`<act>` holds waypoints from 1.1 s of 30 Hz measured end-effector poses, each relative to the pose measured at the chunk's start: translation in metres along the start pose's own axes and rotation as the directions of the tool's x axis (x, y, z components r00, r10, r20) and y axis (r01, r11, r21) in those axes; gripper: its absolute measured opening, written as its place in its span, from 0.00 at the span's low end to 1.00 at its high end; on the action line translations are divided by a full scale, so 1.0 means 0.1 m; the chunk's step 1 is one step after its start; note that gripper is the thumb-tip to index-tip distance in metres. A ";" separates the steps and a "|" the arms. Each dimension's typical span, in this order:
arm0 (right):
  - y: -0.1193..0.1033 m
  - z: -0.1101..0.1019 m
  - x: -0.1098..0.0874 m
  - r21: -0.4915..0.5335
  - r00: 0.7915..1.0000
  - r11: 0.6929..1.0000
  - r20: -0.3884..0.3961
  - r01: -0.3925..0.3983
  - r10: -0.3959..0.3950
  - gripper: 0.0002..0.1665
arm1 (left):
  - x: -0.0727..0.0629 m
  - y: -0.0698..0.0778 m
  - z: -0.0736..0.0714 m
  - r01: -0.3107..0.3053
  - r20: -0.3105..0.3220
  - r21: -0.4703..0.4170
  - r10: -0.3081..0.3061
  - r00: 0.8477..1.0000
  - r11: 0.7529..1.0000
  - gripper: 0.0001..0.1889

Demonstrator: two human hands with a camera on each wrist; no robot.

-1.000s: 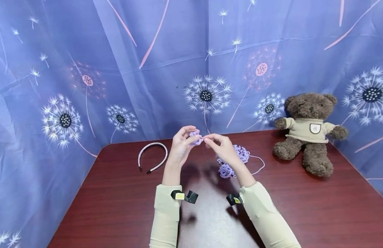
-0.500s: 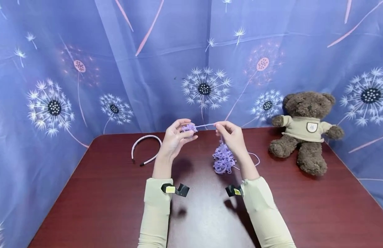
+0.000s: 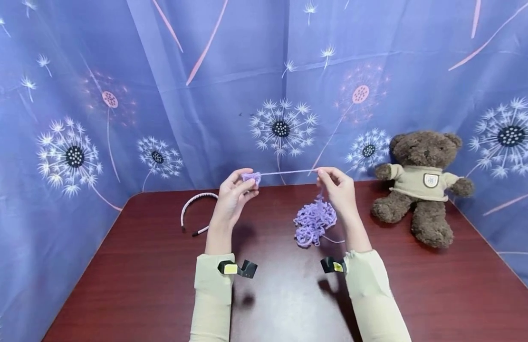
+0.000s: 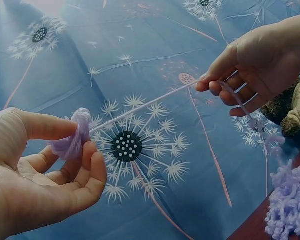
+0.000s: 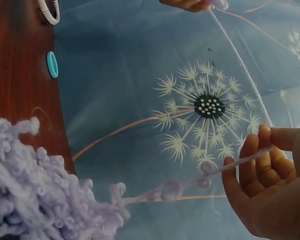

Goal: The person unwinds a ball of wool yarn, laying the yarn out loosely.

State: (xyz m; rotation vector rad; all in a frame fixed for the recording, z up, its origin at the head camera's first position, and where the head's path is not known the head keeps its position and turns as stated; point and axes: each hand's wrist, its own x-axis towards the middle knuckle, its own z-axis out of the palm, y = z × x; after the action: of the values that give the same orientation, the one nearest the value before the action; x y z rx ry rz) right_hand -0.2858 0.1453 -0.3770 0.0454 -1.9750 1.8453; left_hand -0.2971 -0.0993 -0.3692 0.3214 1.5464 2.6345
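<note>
My left hand (image 3: 230,197) pinches a small wound bundle of lilac yarn (image 4: 75,135) between thumb and fingers. A taut yarn strand (image 4: 145,105) runs from the bundle to my right hand (image 3: 340,190), which pinches it between thumb and forefinger. Below the right fingers the strand continues down, with small loops in it, to a tangled pile of lilac yarn (image 3: 315,221) on the table. Both hands are raised above the far part of the table, well apart. In the right wrist view the tangle (image 5: 45,190) fills the lower left.
A white headband (image 3: 187,209) with dark tips lies behind my left wrist, partly covered. A brown teddy bear (image 3: 424,185) in a beige sweater sits at the back right. A small teal ring (image 5: 52,65) shows on the table (image 3: 152,285). A blue dandelion-print curtain (image 3: 212,109) hangs behind.
The right hand has moved right, away from the left hand, and the strand between them has grown longer and taut. The left hand has shifted left with its bundle. Part of the pile is lifted slightly.
</note>
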 end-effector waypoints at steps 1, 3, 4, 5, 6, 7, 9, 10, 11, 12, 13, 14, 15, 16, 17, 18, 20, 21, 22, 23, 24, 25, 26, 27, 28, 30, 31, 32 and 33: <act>0.01 -0.02 -0.02 -0.009 1.000 1.000 -0.005 -0.010 0.010 0.15 | -0.02 -0.01 -0.01 0.009 -0.005 0.010 -0.009 1.000 1.000 0.13; 0.03 -0.04 -0.07 -0.010 0.999 0.999 -0.017 -0.043 0.043 0.12 | -0.05 -0.03 -0.03 0.035 -0.015 0.025 -0.034 0.999 0.999 0.13; 0.04 -0.05 -0.09 -0.010 0.998 0.998 -0.023 -0.057 0.057 0.11 | -0.07 -0.04 -0.04 0.045 -0.017 0.027 -0.045 0.999 0.999 0.13; 0.06 -0.06 -0.11 -0.002 0.997 0.998 -0.032 -0.069 0.069 0.10 | -0.08 -0.05 -0.04 0.054 -0.016 0.031 -0.054 0.998 0.998 0.13; 0.07 -0.06 -0.12 0.006 0.996 0.997 -0.042 -0.075 0.075 0.09 | -0.09 -0.05 -0.05 0.058 -0.009 0.035 -0.058 0.998 0.998 0.14; 0.08 -0.07 -0.12 0.015 0.996 0.997 -0.050 -0.076 0.077 0.09 | -0.10 -0.06 -0.05 0.057 -0.006 0.039 -0.057 0.998 0.998 0.14; 0.09 -0.09 -0.12 0.031 0.995 0.997 -0.066 -0.072 0.074 0.08 | -0.10 -0.05 -0.07 0.044 -0.007 0.042 -0.044 0.999 0.998 0.14; 0.09 -0.10 -0.12 0.036 0.995 0.997 -0.072 -0.070 0.073 0.07 | -0.10 -0.04 -0.07 0.038 -0.014 0.042 -0.037 0.999 0.998 0.14; 0.09 -0.11 -0.11 0.041 0.994 0.997 -0.081 -0.071 0.074 0.07 | -0.10 -0.04 -0.07 0.033 -0.020 0.043 -0.032 0.999 0.999 0.13; 0.09 -0.13 -0.09 0.041 0.993 0.997 -0.090 -0.072 0.076 0.06 | -0.10 -0.03 -0.07 0.028 -0.023 0.041 -0.027 0.999 0.999 0.12; 0.08 -0.15 -0.07 0.043 0.993 0.997 -0.097 -0.070 0.074 0.06 | -0.09 -0.02 -0.07 0.021 -0.026 0.039 -0.020 0.999 0.999 0.12; 0.07 -0.17 -0.05 0.048 0.992 0.997 -0.105 -0.064 0.069 0.06 | -0.07 -0.01 -0.07 0.013 -0.026 0.038 -0.012 1.000 0.999 0.12; 0.06 -0.20 -0.02 0.048 0.992 0.997 -0.112 -0.058 0.063 0.06 | -0.06 -0.01 -0.06 0.004 -0.025 0.035 -0.003 1.000 0.999 0.12; 0.05 -0.21 0.01 0.049 0.992 0.998 -0.117 -0.047 0.052 0.07 | -0.04 0.00 -0.05 -0.005 -0.024 0.032 0.006 1.000 0.999 0.13; 0.03 -0.23 0.04 0.045 0.992 0.998 -0.118 -0.038 0.043 0.08 | -0.02 0.01 -0.04 -0.013 -0.024 0.029 0.013 1.000 0.999 0.13; 0.02 -0.25 0.06 0.041 0.992 0.999 -0.118 -0.032 0.037 0.09 | 0.00 0.01 -0.04 -0.018 -0.029 0.026 0.019 0.999 0.999 0.13; 0.03 -0.27 0.07 0.045 0.992 0.998 -0.118 -0.036 0.041 0.11 | -0.01 0.00 -0.04 -0.016 -0.043 0.025 0.017 0.999 1.000 0.14; 0.03 -0.27 0.07 0.044 0.992 0.998 -0.122 -0.038 0.043 0.11 | -0.01 -0.01 -0.04 -0.013 -0.049 0.023 0.014 0.999 1.000 0.14; 0.03 -0.29 0.07 0.052 0.991 0.998 -0.128 -0.040 0.047 0.09 | -0.02 -0.02 -0.04 -0.010 -0.054 0.023 0.011 0.998 1.000 0.14; 0.04 -0.30 0.07 0.055 0.990 0.998 -0.134 -0.043 0.050 0.07 | -0.02 -0.02 -0.05 -0.006 -0.060 0.022 0.008 0.998 1.000 0.14; 0.05 -0.31 0.07 0.064 0.989 0.997 -0.140 -0.041 0.050 0.06 | -0.02 -0.02 -0.05 -0.006 -0.064 0.021 0.007 0.998 1.000 0.13; 0.05 -0.33 0.08 0.072 0.988 0.997 -0.146 -0.034 0.045 0.07 | -0.02 -0.03 -0.06 -0.008 -0.064 0.019 0.009 0.998 1.000 0.13; 0.05 -0.34 0.09 0.083 0.987 0.996 -0.153 -0.027 0.039 0.08 | -0.02 -0.02 -0.06 -0.011 -0.065 0.016 0.012 0.998 1.000 0.12; 0.05 -0.35 0.10 0.097 0.986 0.995 -0.161 -0.017 0.033 0.09 | -0.01 -0.02 -0.07 -0.013 -0.065 0.007 0.014 0.998 1.000 0.11; 0.05 -0.37 0.11 0.110 0.985 0.994 -0.169 -0.011 0.030 0.11 | -0.01 -0.02 -0.07 -0.015 -0.059 0.000 0.015 0.998 1.000 0.08; 0.05 -0.39 0.12 0.134 0.983 0.991 -0.184 0.002 0.023 0.13 | 0.01 -0.01 -0.08 -0.016 -0.033 -0.013 0.016 0.999 1.000 0.06; 0.05 -0.40 0.13 0.142 0.982 0.990 -0.190 0.005 0.022 0.14 | 0.01 -0.01 -0.08 -0.016 -0.016 -0.014 0.016 1.000 1.000 0.06; 0.05 -0.41 0.14 0.148 0.981 0.989 -0.191 0.003 0.025 0.14 | 0.01 -0.01 -0.09 -0.015 0.002 -0.015 0.015 1.000 1.000 0.06; 0.05 -0.41 0.14 0.143 0.982 0.990 -0.189 0.001 0.026 0.15 | 0.01 0.00 -0.09 -0.014 0.020 -0.015 0.014 1.000 1.000 0.06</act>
State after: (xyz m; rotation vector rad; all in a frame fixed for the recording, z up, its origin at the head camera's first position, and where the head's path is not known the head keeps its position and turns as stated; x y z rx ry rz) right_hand -0.2884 0.1891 -0.3766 -0.0979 -1.7161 1.9191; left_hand -0.3005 -0.1069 -0.3737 0.3574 1.5233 2.6436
